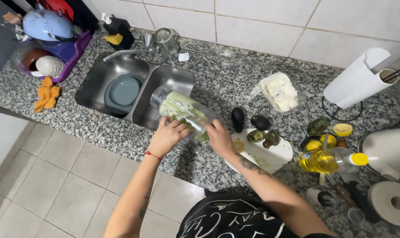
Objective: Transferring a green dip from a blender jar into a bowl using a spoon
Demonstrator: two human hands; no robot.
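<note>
Both hands, left hand (167, 137) and right hand (220, 138), grip clamped on blender jar (182, 110) (tilted) over sink (120, 66) edge.

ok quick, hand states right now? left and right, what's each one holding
Left hand: closed on the blender jar, which is tilted and smeared green inside.
Right hand: closed on the same jar, near its lower end.

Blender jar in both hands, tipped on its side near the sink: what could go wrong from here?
The blender jar of green puree lies tilted toward the sink; with left hand and right hand gripping only its base end, it might slip or spill onto the granite counter.
</note>
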